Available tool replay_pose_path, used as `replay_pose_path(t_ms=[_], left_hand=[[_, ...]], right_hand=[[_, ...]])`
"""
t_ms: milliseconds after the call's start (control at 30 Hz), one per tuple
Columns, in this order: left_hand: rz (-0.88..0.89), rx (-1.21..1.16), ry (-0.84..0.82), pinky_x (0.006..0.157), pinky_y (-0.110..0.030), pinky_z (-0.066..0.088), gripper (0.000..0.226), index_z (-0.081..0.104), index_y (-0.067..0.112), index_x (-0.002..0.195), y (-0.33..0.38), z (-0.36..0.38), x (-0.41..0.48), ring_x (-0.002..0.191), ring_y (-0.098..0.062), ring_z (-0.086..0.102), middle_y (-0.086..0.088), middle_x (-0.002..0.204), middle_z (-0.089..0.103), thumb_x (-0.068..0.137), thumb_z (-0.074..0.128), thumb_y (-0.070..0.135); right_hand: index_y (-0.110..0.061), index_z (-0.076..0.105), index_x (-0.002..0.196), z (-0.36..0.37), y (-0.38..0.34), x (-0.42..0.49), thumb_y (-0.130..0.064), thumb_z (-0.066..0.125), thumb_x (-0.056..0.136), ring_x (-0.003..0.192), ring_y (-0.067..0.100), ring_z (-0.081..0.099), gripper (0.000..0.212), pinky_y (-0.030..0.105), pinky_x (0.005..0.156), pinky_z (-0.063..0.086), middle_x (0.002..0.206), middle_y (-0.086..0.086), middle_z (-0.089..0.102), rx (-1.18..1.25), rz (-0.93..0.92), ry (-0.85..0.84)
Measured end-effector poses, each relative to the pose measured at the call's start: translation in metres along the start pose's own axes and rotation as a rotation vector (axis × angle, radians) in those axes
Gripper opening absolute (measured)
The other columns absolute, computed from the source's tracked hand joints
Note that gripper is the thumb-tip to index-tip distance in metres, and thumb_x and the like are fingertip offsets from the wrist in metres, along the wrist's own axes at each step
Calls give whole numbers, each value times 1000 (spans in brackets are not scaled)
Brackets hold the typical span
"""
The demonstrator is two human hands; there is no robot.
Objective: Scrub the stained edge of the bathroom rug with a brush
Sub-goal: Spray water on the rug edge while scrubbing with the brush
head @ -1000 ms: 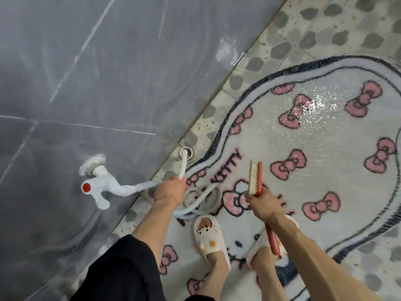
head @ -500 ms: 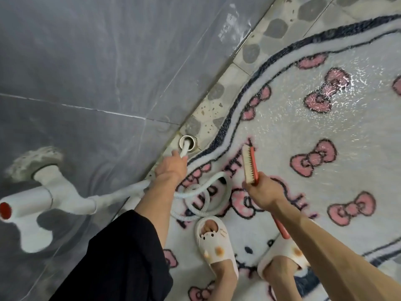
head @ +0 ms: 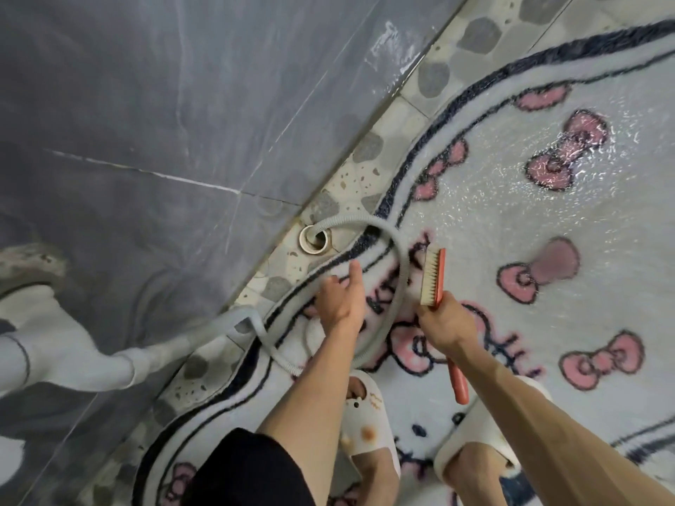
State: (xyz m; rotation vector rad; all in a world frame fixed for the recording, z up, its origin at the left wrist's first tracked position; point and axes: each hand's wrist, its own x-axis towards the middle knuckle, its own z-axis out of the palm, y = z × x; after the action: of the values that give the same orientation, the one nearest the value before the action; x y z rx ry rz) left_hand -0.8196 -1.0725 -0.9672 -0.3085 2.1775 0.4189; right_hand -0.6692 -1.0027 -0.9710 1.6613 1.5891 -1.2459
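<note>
The white bathroom rug [head: 511, 220] with pink bows lies wet on the floor, its dark border edge [head: 420, 169] running beside the wall. My right hand [head: 445, 323] grips the red handle of a scrub brush [head: 433, 277], held just above the rug with the bristles facing left. My left hand [head: 341, 297] hovers over the rug's border with fingers extended and holds nothing. A grey corrugated hose [head: 400, 257] loops over the rug between both hands.
The hose runs from a white wall tap [head: 54, 359] into a floor drain [head: 315, 239] next to the grey tiled wall [head: 164, 104]. My feet stand on the rug in white slippers [head: 365, 407]. Pebble-pattern floor tiles [head: 434, 78] border the rug.
My left hand has let go of the hose end, which now sits in the drain, and the fingers have opened. The hose loop spread wider over the rug. The brush stayed raised.
</note>
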Motion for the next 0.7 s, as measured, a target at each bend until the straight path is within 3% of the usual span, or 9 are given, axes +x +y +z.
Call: replay_pose_path(t_ms=[67, 200, 267, 333, 400, 500, 567, 600, 700], left_hand=[[48, 57, -128, 100, -44, 45, 83, 55, -1, 133, 19, 6, 5, 119, -36, 58, -18, 134, 61, 95, 39, 71], [163, 113, -212, 92, -38, 49, 77, 63, 8, 125, 75, 19, 20, 99, -26, 62, -11, 131, 61, 92, 42, 75], [226, 282, -217, 90, -39, 53, 71, 68, 15, 114, 88, 32, 35, 100, -29, 65, -8, 115, 68, 87, 48, 77], [289, 388, -153, 76, -35, 55, 51, 68, 17, 102, 87, 46, 51, 91, -27, 67, -2, 96, 71, 90, 57, 65], [299, 325, -93, 74, -32, 53, 41, 63, 11, 118, 85, 52, 55, 96, -25, 66, -4, 106, 70, 96, 60, 45], [330, 255, 16, 79, -31, 47, 53, 33, -1, 144, 80, 42, 42, 103, -24, 59, -11, 123, 58, 101, 50, 25], [310, 403, -15, 69, -37, 44, 52, 27, -2, 142, 67, 21, 33, 90, -28, 58, -15, 113, 60, 102, 43, 27], [284, 510, -60, 72, -37, 43, 52, 30, -2, 141, 57, 11, 32, 93, -32, 58, -16, 116, 60, 102, 40, 29], [169, 1026, -244, 96, -42, 48, 50, 48, -1, 136, 27, -26, 20, 116, -36, 56, -18, 133, 56, 105, 34, 36]], right_hand=[[-8, 55, 113, -4, 7, 5, -37, 54, 95, 101, 38, 64, 34, 35, 75, 43, 105, 15, 68, -7, 3, 16], [0, 54, 116, -16, 20, 20, -33, 50, 100, 106, 41, 57, 37, 41, 81, 44, 114, 22, 61, -143, -66, 111], [6, 51, 119, -18, 25, 30, -27, 49, 102, 109, 44, 51, 37, 45, 89, 41, 117, 26, 54, -209, -123, 148], [6, 50, 118, -19, 30, 39, -26, 50, 100, 107, 44, 51, 36, 45, 88, 40, 118, 26, 52, -176, -120, 167], [4, 50, 117, -18, 32, 45, -25, 51, 98, 105, 42, 53, 34, 43, 87, 42, 118, 23, 52, -127, -92, 155], [0, 51, 121, -15, 35, 46, -25, 53, 97, 111, 38, 51, 35, 37, 83, 40, 123, 19, 50, -24, -15, 122], [-3, 51, 124, -13, 38, 41, -29, 55, 97, 114, 35, 51, 38, 33, 82, 36, 126, 18, 50, 41, 44, 93], [-3, 52, 125, -13, 38, 37, -30, 55, 98, 114, 35, 51, 38, 33, 82, 36, 126, 18, 50, 44, 51, 88], [0, 52, 122, -15, 42, 27, -26, 53, 98, 112, 37, 51, 35, 38, 86, 41, 123, 21, 50, -8, 41, 116]])
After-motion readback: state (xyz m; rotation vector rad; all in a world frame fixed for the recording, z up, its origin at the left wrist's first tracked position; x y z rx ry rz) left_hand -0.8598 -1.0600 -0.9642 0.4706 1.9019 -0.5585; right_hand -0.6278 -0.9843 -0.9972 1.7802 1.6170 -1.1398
